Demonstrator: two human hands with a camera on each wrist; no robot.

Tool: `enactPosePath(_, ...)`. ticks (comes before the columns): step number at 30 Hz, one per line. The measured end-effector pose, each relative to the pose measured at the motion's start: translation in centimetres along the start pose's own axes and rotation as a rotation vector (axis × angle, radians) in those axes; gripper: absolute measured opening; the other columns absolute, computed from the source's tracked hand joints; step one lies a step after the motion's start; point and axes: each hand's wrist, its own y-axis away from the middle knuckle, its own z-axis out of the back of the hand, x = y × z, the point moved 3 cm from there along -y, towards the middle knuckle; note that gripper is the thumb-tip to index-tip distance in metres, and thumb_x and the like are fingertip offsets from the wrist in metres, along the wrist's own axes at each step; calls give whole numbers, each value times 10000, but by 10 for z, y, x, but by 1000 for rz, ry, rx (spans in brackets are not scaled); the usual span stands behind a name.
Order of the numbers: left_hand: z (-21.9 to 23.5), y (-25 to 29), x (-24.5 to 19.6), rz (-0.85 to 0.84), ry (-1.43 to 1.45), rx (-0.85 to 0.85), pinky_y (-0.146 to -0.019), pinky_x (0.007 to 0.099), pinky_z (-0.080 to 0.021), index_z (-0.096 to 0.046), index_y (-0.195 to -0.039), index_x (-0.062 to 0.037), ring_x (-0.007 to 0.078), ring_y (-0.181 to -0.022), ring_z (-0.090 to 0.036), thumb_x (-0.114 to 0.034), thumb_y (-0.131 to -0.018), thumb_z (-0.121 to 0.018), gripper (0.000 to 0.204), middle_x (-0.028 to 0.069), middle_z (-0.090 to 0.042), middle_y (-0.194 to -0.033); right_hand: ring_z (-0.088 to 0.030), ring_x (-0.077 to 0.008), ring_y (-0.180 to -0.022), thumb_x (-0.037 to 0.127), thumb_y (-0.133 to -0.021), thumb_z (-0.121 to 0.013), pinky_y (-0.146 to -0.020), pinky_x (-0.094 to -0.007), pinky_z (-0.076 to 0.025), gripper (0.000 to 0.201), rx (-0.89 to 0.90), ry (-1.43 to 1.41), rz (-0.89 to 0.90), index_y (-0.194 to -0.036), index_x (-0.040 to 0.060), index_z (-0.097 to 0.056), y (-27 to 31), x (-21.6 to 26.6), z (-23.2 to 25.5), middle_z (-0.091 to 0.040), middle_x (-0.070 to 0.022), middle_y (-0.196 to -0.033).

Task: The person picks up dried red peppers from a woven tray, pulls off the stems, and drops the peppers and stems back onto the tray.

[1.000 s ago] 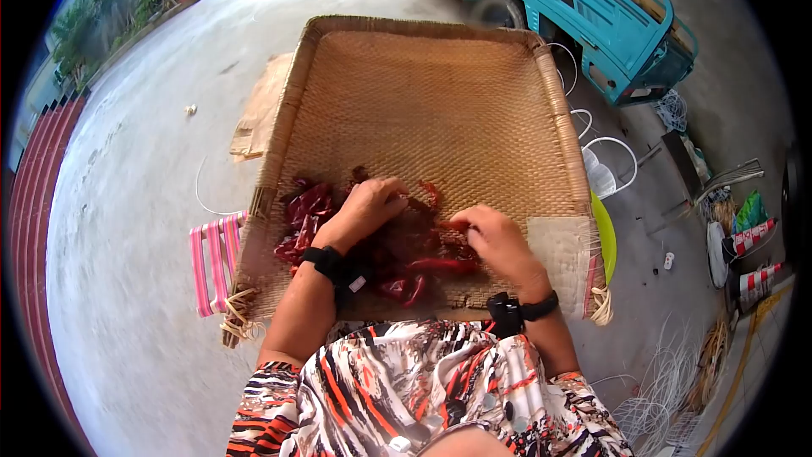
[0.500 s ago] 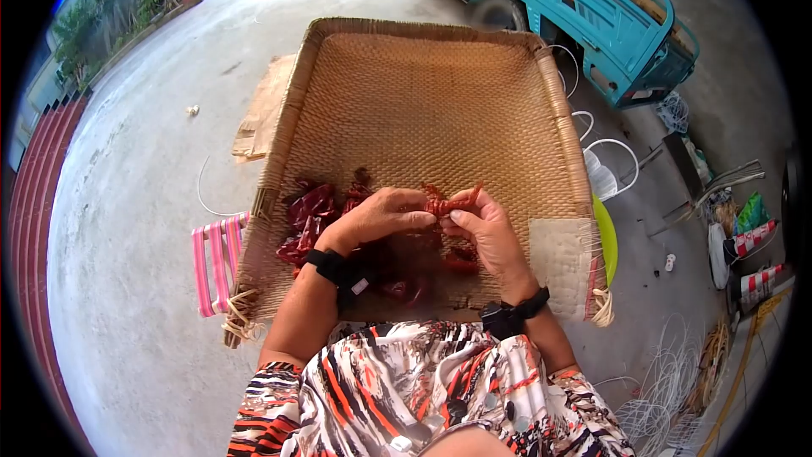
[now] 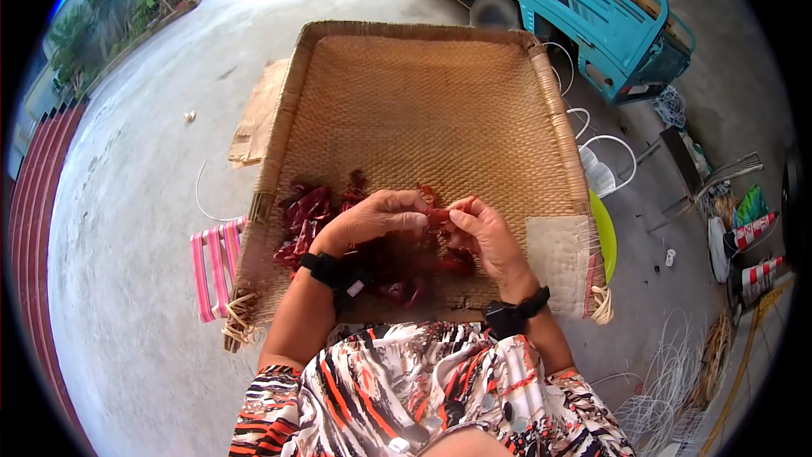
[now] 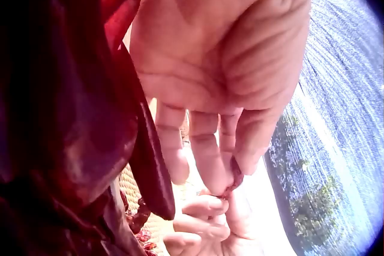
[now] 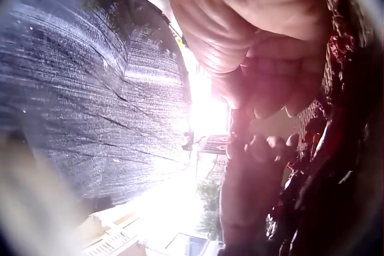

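I count one woven tray (image 3: 423, 118). Over its near part, the left hand (image 3: 378, 217) and the right hand (image 3: 497, 244) pinch one small red piece (image 3: 439, 217), thumbs and fingertips close together. Red peppers (image 3: 309, 213) lie below, too heaped to count.

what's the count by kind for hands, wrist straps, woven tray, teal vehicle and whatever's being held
Hands: 2, left hand and right hand
Held red pepper piece: 1
Black wrist straps: 2
Woven tray: 1
Teal vehicle: 1
Total: 7, leaving out the other red peppers, which overlap too much to count.
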Motion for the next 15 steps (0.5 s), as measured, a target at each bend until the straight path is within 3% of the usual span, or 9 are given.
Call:
enactPosePath(4,11,0,-2,-14,-92,-276,-766,259,-454,-642,-964,-14,108,-870,-560,-215,-900,-672,213,13,-621,-897,-614,-74,-657,195,-934,-632,-608,-241,-556,105,-247,-257,180,-993,109,-621,10,21,34,-651,-11,-841)
enactPosePath(5,18,-1,2,-87,-234,-368,-767,263,-454,-646,-969,-20,121,-868,-563,-210,-885,-676,210,27,-622,-899,-608,-65,-665,197,-943,-615,-614,-242,-557,190,-299,-370,211,-1103,95,-631,15,30,47,-657,-11,-842)
enactPosePath(7,38,-4,24,-229,-515,-550,-770,272,-455,-654,-980,-33,146,-864,-568,-200,-855,-683,210,54,-625,-904,-588,-70,-699,207,-968,-571,-645,-227,-520,335,-180,-745,307,-1272,65,-585,25,45,78,-666,-19,-844)
enactPosePath(8,46,-1,33,-116,-694,-621,-854,336,-455,-661,-1035,-66,234,-978,-573,-196,-816,-681,255,100,-628,-1003,-567,-76,-688,216,-971,-568,-652,-223,-497,286,-226,-831,389,-1203,56,-615,29,50,96,-667,-21,-854)
enactPosePath(11,47,4,44,-27,-1022,-785,-962,416,-411,-653,-1096,-105,310,-1125,-518,-225,-813,-683,309,111,-605,-1131,-554,-75,-680,215,-965,-579,-656,-229,-494,228,-486,-926,526,-1124,58,-624,47,59,132,-656,-20,-879)
enactPosePath(12,45,6,43,38,-1019,-762,-1029,461,-354,-641,-1137,-137,355,-1216,-449,-239,-820,-677,335,112,-572,-1213,-562,-80,-691,219,-961,-585,-657,-230,-496,213,-433,-856,491,-1096,59,-622,47,59,130,-652,-23,-885)
enactPosePath(14,46,5,53,73,-1005,-684,-1021,462,-353,-640,-1137,-136,347,-1215,-452,-243,-822,-678,334,113,-573,-1213,-580,-91,-712,227,-953,-599,-659,-233,-499,189,-326,-718,425,-1040,60,-617,43,59,123,-645,-30,-898)
enactPosePath(15,46,4,56,89,-1000,-643,-1017,462,-353,-639,-1137,-136,343,-1214,-454,-245,-824,-678,334,113,-573,-1213,-588,-92,-733,233,-944,-611,-663,-233,-497,203,-382,-371,369,-1046,58,-614,42,61,102,-639,-24,-899)
